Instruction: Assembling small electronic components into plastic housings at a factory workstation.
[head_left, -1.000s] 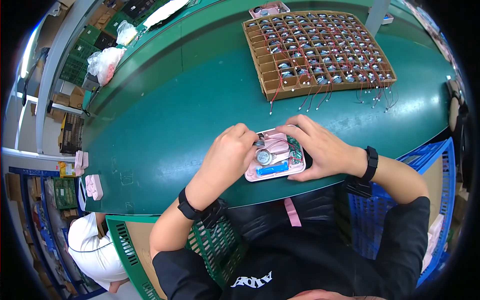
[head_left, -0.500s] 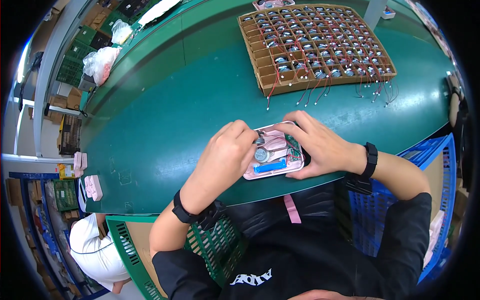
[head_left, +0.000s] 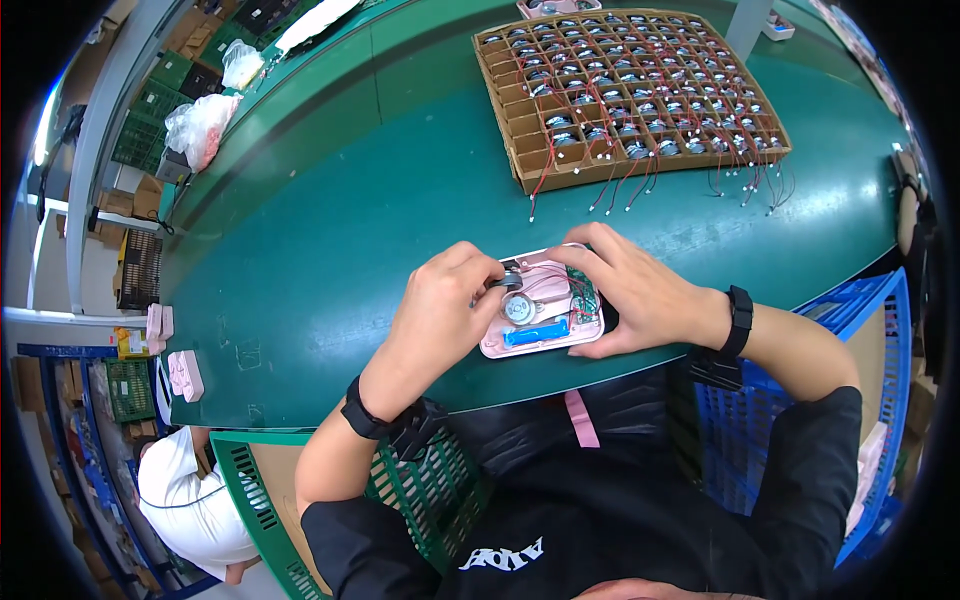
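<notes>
A pink plastic housing rests open on the green table, its inside facing up. My right hand grips it by the right end, thumb at the near edge and fingers at the far edge. In the housing lie a blue cylindrical battery, a round silver speaker, thin red and dark wires and a green circuit board. At the far left corner, my left hand pinches a second small round speaker, tilted and partly covered by the fingertips.
Beyond the housing stands a divided cardboard tray of speakers, wires hanging over its near side. Pink housings sit at the table's left end. A green crate and a blue crate flank me. Someone in a white shirt is at lower left.
The housing has shifted slightly left with both hands. My left fingers have drawn back a little, and the pinched speaker has tilted, showing more of the silver speaker beside it.
</notes>
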